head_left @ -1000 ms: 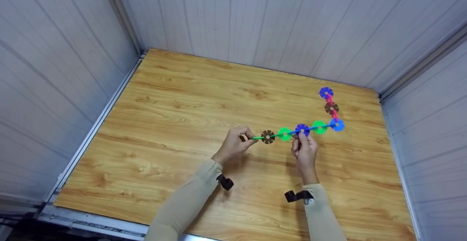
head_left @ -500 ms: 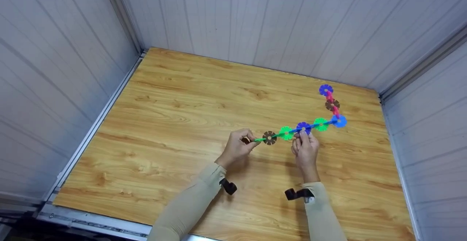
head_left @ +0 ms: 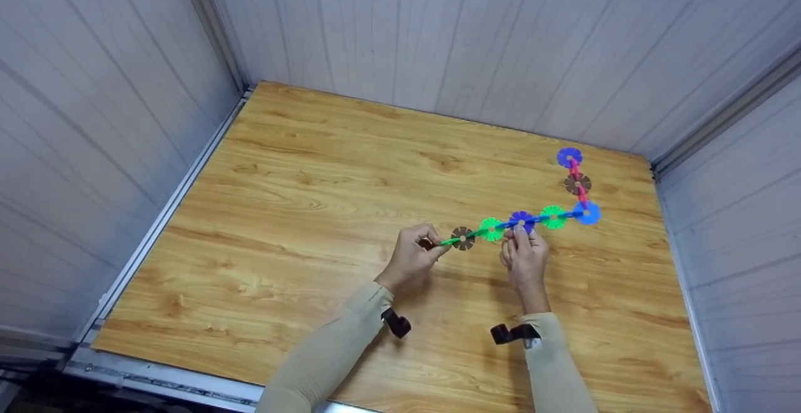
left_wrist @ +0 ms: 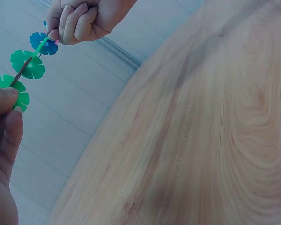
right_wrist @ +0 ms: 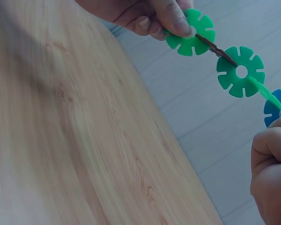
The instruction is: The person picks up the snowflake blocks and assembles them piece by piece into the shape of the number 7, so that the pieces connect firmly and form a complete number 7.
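A chain of notched plastic snowflake discs in green, brown, blue, purple and pink hangs above the table between both hands. My left hand [head_left: 413, 255] pinches the green end disc [right_wrist: 189, 44] between thumb and fingers. Alongside it comes a brown disc [head_left: 463, 238], then a green disc [head_left: 491, 229]. My right hand [head_left: 527, 263] pinches the chain near the purple disc [head_left: 521, 221], mid-chain. Past it are another green disc [head_left: 553, 216] and a light blue disc [head_left: 587, 213], where the chain bends away to a brown disc [head_left: 577, 184] and a purple end disc [head_left: 569, 157].
The wood-grain table [head_left: 300, 181] lies beneath the hands. Pale panel walls [head_left: 413, 31] enclose it at the back and both sides. A metal rail [head_left: 175, 394] runs along the front left edge. Black straps with small mounts [head_left: 395, 323] sit on both wrists.
My left hand has shifted slightly right and nearer the front, still pinching the end disc. The chain's far bent part has swung a little right. My right hand has barely moved.
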Demonstrator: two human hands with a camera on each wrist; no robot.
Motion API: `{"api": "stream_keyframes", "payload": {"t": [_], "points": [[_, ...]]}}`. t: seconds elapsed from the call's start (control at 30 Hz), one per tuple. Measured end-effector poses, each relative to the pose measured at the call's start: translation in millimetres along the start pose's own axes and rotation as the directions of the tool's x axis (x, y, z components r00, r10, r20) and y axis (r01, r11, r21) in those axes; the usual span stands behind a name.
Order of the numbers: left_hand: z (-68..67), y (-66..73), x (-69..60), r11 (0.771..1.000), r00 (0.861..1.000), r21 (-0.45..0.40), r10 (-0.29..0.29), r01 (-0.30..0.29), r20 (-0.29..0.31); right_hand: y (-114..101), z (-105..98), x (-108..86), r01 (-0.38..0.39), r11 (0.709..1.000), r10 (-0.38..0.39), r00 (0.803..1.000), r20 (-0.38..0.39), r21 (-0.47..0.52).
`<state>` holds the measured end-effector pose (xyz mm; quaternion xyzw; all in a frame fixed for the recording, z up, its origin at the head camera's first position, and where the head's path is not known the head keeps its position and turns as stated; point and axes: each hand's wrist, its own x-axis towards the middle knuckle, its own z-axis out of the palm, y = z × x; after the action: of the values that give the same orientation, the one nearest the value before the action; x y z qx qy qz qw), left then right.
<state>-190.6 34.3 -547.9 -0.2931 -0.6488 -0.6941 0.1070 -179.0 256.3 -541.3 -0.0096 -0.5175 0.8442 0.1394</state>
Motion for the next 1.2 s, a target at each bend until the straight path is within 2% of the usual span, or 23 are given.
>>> {"api": "stream_keyframes", "payload": {"t": [0.1, 0.27, 0.37, 0.5, 0.6, 0.67, 0.7, 0.73, 0.83, 0.87, 0.9, 0.93, 0.97, 1.07, 1.1, 1.13, 1.17, 1.2], "points": [[-3.0, 0.9, 0.6, 1.0, 1.0, -0.002, -0.006, 0.006, 0.001, 1.0, 0.8, 0.2, -0.018, 1.0, 0.018, 1.0, 0.008, 0.014], [-7.0, 0.4, 0.9, 0.999, 0.999, 0.014, -0.033, 0.033, 0.015, 0.2, -1.6, 1.3, -0.04, 0.999, 0.038, 0.997, 0.072, 0.024], [-6.5, -10.5, 1.1, 0.998, 0.998, 0.05, -0.045, 0.043, 0.034, -2.8, -6.5, 3.6, -0.038, 0.999, 0.039, 0.992, 0.116, -0.006], [-6.9, -24.0, -0.7, 0.993, 0.995, 0.118, -0.034, 0.023, 0.093, -6.6, -14.7, 6.6, -0.041, 0.998, 0.05, 0.981, 0.186, -0.05], [-11.1, -25.0, -3.6, 0.99, 0.984, 0.139, -0.032, 0.008, 0.176, -8.5, -20.6, 8.6, -0.065, 0.994, 0.086, 0.958, 0.275, -0.083], [-15.5, -24.1, -5.3, 0.989, 0.965, 0.148, -0.046, 0.007, 0.258, -9.9, -24.3, 10.7, -0.103, 0.988, 0.135, 0.929, 0.344, -0.112], [-18.3, -23.7, -6.1, 0.988, 0.949, 0.156, -0.059, 0.01, 0.311, -10.9, -26.3, 12.0, -0.127, 0.984, 0.166, 0.912, 0.375, -0.127], [-21.0, -22.7, -6.7, 0.986, 0.928, 0.166, -0.077, 0.017, 0.365, -12.1, -28.1, 13.5, -0.15, 0.978, 0.197, 0.893, 0.405, -0.143], [-29.5, -21.0, -7.4, 0.978, 0.848, 0.2, -0.156, 0.06, 0.507, -15.4, -34.3, 18.1, -0.222, 0.956, 0.288, 0.827, 0.483, -0.191], [-32.0, -21.4, -7.0, 0.974, 0.826, 0.209, -0.189, 0.089, 0.53, -16.4, -36.6, 19.2, -0.24, 0.948, 0.315, 0.804, 0.505, -0.209], [-34.3, -22.6, -6.4, 0.969, 0.814, 0.214, -0.224, 0.126, 0.535, -17.0, -38.6, 20.0, -0.253, 0.94, 0.339, 0.778, 0.529, -0.23], [-36.0, -24.9, -4.9, 0.962, 0.814, 0.217, -0.257, 0.165, 0.521, -17.0, -40.6, 20.6, -0.262, 0.932, 0.361, 0.752, 0.552, -0.252], [-37.4, -27.6, -2.5, 0.954, 0.825, 0.212, -0.289, 0.21, 0.486, -16.8, -42.0, 20.7, -0.267, 0.923, 0.381, 0.727, 0.571, -0.276], [-39.3, -38.1, 9.1, 0.922, 0.871, 0.136, -0.387, 0.363, 0.303, -13.2, -43.2, 19.0, -0.266, 0.895, 0.44, 0.646, 0.623, -0.357], [-39.5, -41.0, 14.7, 0.908, 0.878, 0.097, -0.419, 0.407, 0.232, -11.1, -42.4, 17.8, -0.26, 0.885, 0.459, 0.62, 0.636, -0.386], [-39.5, -43.6, 20.9, 0.895, 0.879, 0.054, -0.446, 0.443, 0.168, -8.8, -41.1, 16.3, -0.255, 0.873, 0.481, 0.598, 0.641, -0.417], [-39.4, -45.7, 27.2, 0.879, 0.873, 0.009, -0.475, 0.477, 0.108, -6.3, -39.5, 14.6, -0.25, 0.858, 0.504, 0.577, 0.643, -0.449], [-39.2, -47.4, 33.5, 0.86, 0.86, -0.036, -0.507, 0.509, 0.063, -3.6, -37.9, 12.7, -0.248, 0.838, 0.533, 0.559, 0.635, -0.486]]}}
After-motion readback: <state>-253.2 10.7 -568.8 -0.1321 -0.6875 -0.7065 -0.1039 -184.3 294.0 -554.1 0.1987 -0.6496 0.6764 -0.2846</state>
